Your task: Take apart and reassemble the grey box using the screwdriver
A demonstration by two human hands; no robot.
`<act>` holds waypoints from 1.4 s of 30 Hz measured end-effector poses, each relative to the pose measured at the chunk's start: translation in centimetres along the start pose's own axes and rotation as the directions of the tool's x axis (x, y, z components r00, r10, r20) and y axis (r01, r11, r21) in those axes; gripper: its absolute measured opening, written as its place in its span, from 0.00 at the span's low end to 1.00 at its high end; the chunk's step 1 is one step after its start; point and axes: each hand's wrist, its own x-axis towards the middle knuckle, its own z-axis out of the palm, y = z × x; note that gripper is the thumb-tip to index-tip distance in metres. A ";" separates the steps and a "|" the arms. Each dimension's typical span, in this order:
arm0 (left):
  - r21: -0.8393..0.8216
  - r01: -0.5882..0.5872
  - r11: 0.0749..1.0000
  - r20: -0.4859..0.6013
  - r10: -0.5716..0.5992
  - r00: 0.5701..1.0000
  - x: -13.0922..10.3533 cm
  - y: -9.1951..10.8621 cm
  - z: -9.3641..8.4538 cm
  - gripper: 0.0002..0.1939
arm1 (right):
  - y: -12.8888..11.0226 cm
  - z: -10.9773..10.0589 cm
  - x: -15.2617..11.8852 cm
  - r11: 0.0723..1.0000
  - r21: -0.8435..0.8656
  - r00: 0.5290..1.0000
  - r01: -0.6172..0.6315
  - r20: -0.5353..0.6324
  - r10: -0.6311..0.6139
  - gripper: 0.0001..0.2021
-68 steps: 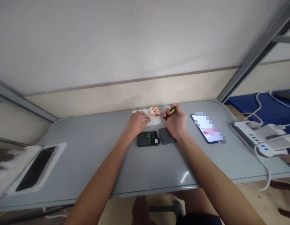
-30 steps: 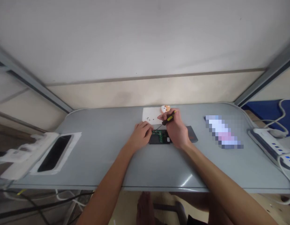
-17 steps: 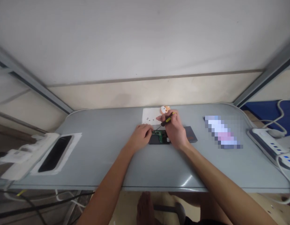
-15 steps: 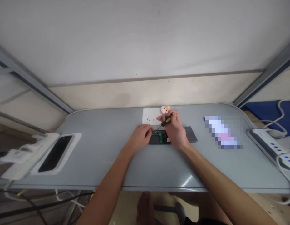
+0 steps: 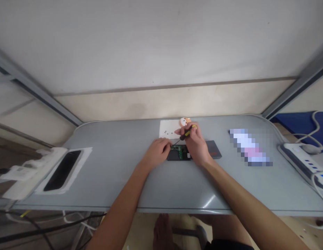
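My right hand (image 5: 198,144) is closed round a screwdriver (image 5: 187,132) with a black and yellow handle. The thin shaft slants down to the left, to the upper left part of an opened black electronic device (image 5: 174,155). Inside this case lies a green circuit board (image 5: 180,151). My left hand (image 5: 158,151) grips the device's left end with curled fingers; the fingertips are partly hidden. Behind the device is a white sheet (image 5: 164,125) with several small dark screws (image 5: 166,132) on it. A dark grey slab with orange marking (image 5: 214,149) lies to the right, partly behind my right hand.
An orange and white animal-faced item (image 5: 185,121) sits at the back. A blurred-out phone-like item (image 5: 251,147) lies at right, near a power strip (image 5: 304,163). At left are a black-screened phone (image 5: 62,171) and a white power strip (image 5: 33,173). Metal posts flank the grey table (image 5: 111,166).
The whole view has shifted slightly. Both hands keep nearly the same pose on the device and screwdriver.
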 end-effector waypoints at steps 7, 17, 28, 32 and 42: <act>-0.006 -0.014 1.000 0.012 0.014 1.000 0.0 0.0 0.0 0.11 | -1.2 -0.3 3.0 0.976 -0.217 0.977 -0.031 0.199 0.075 0.15; -0.018 0.026 0.999 0.038 -0.026 0.999 0.2 0.3 -0.2 0.10 | 0.5 2.4 4.1 0.991 0.089 0.994 -0.095 0.059 0.090 0.17; -0.021 0.012 1.000 0.021 -0.011 1.000 0.1 0.3 -0.1 0.11 | -0.5 1.8 4.0 0.988 0.078 0.985 -0.135 0.116 0.126 0.18; -0.014 0.004 1.000 0.018 -0.003 1.000 0.2 0.3 -0.1 0.11 | -0.4 2.2 3.6 0.991 0.093 0.993 -0.093 0.084 0.086 0.15; -0.018 0.002 1.000 0.012 -0.001 1.000 0.3 0.2 0.0 0.12 | -0.5 1.7 3.6 0.995 0.044 0.993 -0.091 0.084 0.087 0.20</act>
